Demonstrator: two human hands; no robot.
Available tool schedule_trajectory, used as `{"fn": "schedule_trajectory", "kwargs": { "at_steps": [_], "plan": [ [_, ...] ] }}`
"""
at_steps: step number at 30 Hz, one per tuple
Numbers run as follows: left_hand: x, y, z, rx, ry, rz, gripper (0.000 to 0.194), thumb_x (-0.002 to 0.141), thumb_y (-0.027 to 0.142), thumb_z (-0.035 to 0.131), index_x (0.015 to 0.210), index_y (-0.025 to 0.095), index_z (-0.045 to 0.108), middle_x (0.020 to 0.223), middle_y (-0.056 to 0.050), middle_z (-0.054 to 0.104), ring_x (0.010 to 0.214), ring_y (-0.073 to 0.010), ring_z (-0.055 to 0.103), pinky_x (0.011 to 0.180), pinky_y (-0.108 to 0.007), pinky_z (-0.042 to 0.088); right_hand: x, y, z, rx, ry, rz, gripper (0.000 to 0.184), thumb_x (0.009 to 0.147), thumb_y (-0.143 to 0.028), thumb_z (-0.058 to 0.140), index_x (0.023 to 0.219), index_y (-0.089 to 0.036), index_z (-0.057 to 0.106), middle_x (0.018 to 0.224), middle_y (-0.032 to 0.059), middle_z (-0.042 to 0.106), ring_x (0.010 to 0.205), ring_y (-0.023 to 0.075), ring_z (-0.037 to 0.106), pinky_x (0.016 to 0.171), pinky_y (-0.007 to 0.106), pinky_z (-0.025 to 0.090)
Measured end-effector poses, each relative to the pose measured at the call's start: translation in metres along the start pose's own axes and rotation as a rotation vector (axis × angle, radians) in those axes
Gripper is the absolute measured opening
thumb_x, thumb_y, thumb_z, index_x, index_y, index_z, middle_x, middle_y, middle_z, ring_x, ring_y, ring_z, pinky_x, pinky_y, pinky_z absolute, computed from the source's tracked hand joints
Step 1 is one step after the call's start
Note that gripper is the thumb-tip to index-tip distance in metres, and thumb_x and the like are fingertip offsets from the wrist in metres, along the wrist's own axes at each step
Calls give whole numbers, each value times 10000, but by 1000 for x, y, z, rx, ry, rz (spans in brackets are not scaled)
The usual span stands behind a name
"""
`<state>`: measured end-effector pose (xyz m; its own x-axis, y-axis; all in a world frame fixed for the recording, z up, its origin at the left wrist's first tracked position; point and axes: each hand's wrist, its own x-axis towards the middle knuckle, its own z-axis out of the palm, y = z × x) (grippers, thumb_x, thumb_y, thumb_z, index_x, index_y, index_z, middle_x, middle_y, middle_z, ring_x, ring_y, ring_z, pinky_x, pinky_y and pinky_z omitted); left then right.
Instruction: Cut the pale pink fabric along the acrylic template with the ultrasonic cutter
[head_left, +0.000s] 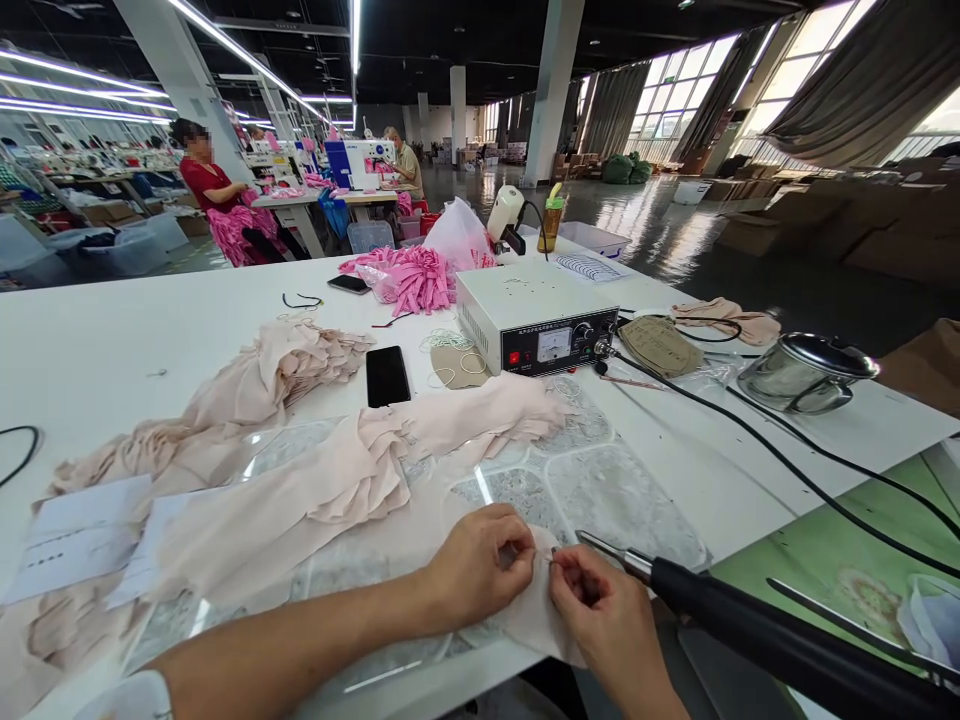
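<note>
A piece of thin pale-pink fabric (541,612) hangs over the near table edge between my hands. My left hand (480,565) pinches it between thumb and forefinger. Close by on the right, my right hand (604,605) is closed in a pinch at the same edge; a tiny dark thing shows at its fingertips, too small to name. Just beyond my right hand lies a black-handled tool with a pointed metal tip (720,607); whether the hand touches it I cannot tell. Layered pale-pink fabric pieces (300,505) spread over the grey patterned mat (600,490).
A control box with a meter (544,315) stands behind the mat, its black cable (720,420) running right. Around it are a black phone (388,376), a heaped fabric pile (255,375), pink strips (412,280) and a metal cup (802,372). Two people sit farther back.
</note>
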<state>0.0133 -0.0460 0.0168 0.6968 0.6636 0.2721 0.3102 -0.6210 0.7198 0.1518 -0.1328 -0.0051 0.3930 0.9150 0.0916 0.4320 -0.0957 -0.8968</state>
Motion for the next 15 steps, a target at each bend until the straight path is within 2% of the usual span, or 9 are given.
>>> {"fn": "schedule_trajectory", "kwargs": {
  "at_steps": [8,15],
  "plan": [
    [-2,-7,10,37,-36,88,119,806,97,591,795,172,683,764,-21,648,710,-134,601,626,-203,467,4,6,-2,-106,-65,-33,276,826,-353,486,591,-214,523,493,-39,433,465,121,421,479,260,306],
    [-1,-14,13,110,-65,186,146,875,142,570,821,180,700,766,-32,648,714,-145,595,663,-233,478,7,17,-13,-165,-130,-55,268,845,-371,490,682,-203,619,516,-10,532,476,143,494,477,260,362]
  ]
}}
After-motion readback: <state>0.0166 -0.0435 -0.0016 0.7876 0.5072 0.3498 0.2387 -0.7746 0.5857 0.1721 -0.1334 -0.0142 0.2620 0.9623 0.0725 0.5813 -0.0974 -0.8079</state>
